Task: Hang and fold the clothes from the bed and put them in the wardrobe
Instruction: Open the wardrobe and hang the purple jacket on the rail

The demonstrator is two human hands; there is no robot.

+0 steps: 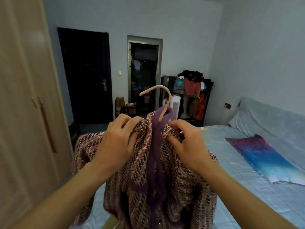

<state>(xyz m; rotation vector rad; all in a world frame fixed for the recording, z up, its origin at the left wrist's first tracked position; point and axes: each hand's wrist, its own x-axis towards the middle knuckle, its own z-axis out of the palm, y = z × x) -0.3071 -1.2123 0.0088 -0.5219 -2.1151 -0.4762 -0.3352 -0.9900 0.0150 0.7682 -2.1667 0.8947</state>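
Centre frame | left hand [115,142] gripping cardigan [181,187] shoulder, right hand [186,146] pinching opposite shoulder | hanger [158,91] hook above collar | advice: square both shoulders, centre collar before wardrobe [24,96]

Back wall: dark door [87,75] shut, silver handle [103,85] on right edge. Small yellowish light switch [119,73] just beside it. Then open doorway [144,75], cluttered room behind, too dim to make out. Low shoe rack [125,108] between the two. White tower unit [176,104] near overloaded clothes rack [196,95] in corner. Wall socket [228,106] on right wall.
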